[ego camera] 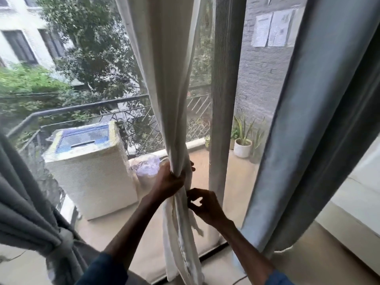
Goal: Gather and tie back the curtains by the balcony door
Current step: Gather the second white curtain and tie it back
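Grey curtain, left: tied. White curtain, door centre: bunched in grip of left hand, untied. Tie strip beside curled right hand; hold unclear. Blue-grey curtain, right: hanging loose.

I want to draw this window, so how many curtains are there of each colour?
Cream cloth curtain, gripped by the left hand: 1
Dark grey cloth curtain, already tied back: 1
Blue-grey cloth curtain, hanging loose: 1
Total: 3
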